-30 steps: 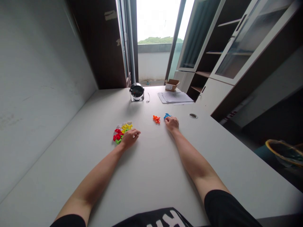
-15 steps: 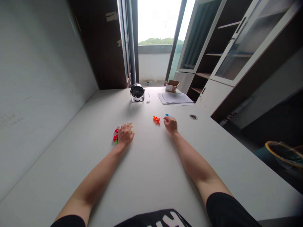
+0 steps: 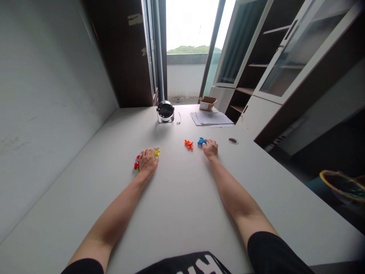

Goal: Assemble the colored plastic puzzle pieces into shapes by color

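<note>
My left hand [image 3: 147, 161] lies palm down over a loose pile of small plastic pieces, its fingers spread. Around its edges show red pieces [image 3: 136, 166], yellow pieces [image 3: 157, 152], a bit of green and a pale one; the rest of the pile is hidden beneath the palm. Farther right, my right hand [image 3: 211, 148] rests at the right side of a small heap of blue pieces [image 3: 201, 141]. Its fingers are loosely apart and the thumb reaches the heap's edge. Between the hands sits a little cluster of orange pieces [image 3: 188, 144].
A round black device on a metal stand [image 3: 165, 112] stands at the back of the white table [image 3: 176, 209], beside a thin cord [image 3: 178, 119]. Behind on the right are papers [image 3: 212, 118] and an open cardboard box [image 3: 207, 103]. A cable hole [image 3: 233, 141] lies right of my right hand.
My right hand has shifted right and its fingers have loosened, uncovering more of the blue heap. My left hand has slid slightly left with the pile's red pieces, exposing more yellow.
</note>
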`<state>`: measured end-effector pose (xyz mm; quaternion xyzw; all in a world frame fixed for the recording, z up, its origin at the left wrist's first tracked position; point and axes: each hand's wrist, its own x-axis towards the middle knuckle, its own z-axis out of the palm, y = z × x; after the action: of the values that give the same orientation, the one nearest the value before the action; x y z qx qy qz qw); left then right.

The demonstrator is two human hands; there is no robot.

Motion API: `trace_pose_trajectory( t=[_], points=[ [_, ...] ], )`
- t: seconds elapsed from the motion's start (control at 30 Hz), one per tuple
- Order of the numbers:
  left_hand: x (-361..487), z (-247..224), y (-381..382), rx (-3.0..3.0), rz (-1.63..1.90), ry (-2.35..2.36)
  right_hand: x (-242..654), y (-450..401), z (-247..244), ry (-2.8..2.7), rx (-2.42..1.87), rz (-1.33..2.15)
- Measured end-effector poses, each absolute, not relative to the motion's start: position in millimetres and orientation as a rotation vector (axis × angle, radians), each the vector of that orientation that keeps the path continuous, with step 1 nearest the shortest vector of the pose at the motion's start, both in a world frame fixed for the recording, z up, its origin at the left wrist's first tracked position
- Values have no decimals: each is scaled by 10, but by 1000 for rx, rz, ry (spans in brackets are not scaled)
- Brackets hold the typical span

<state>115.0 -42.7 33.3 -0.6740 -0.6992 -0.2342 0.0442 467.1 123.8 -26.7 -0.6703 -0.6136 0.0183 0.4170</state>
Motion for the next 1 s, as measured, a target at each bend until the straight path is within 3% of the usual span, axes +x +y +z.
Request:
trace_pose_trajectory(
  t=[1.0],
  points=[
    [1201, 373, -465, -2094, -653, -2206, 4677, 1394, -263, -1715, -1586, 223]
  ],
)
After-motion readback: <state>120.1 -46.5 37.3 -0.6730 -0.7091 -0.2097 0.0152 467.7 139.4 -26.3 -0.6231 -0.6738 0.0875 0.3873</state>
